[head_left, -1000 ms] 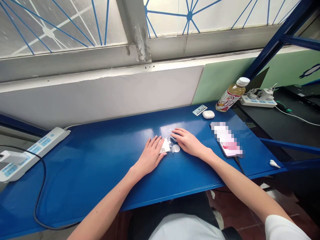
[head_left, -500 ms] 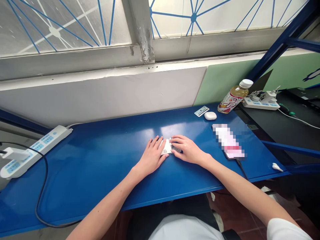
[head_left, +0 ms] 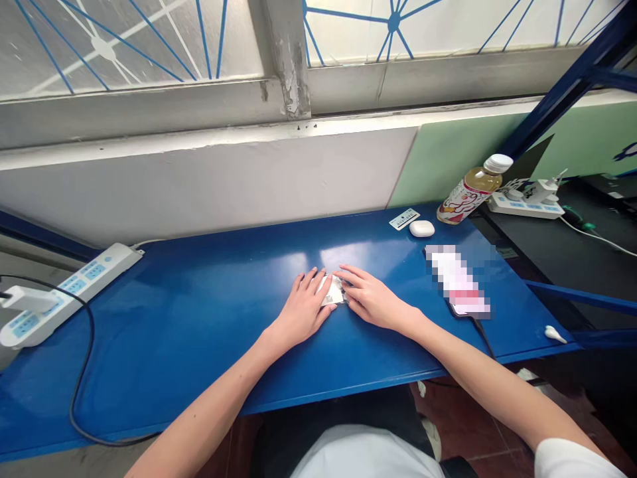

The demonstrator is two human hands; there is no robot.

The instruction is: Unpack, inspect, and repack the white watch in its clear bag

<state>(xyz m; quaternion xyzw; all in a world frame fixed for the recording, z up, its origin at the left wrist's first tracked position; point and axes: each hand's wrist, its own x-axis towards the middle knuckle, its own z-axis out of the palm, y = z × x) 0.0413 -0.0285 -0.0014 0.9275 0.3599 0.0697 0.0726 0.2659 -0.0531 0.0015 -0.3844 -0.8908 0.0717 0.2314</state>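
Observation:
A small white packet point(head_left: 334, 292) with a clear, shiny edge lies flat on the blue desk point(head_left: 199, 318), partly covered by fingers. My left hand point(head_left: 304, 309) rests palm down, its fingers stretched out and spread across the packet's left side, the thumb near its lower edge. At the packet's right end is my right hand point(head_left: 371, 297), fingers apart and slightly bent, fingertips at its edge and over it. Whether the right fingers pinch the clear edge cannot be made out.
A phone point(head_left: 456, 279) with a blurred screen and cable lies to the right. Behind it are a white earbud case point(head_left: 422, 228), a card point(head_left: 405, 219) and a drink bottle point(head_left: 470, 191). A single earbud point(head_left: 555, 334) sits near the right edge, a power strip point(head_left: 74, 292) at the left.
My right fingers have shifted slightly over the packet's right end, hiding more of its dark, shiny part. My left hand stays in place. The view has tilted a little.

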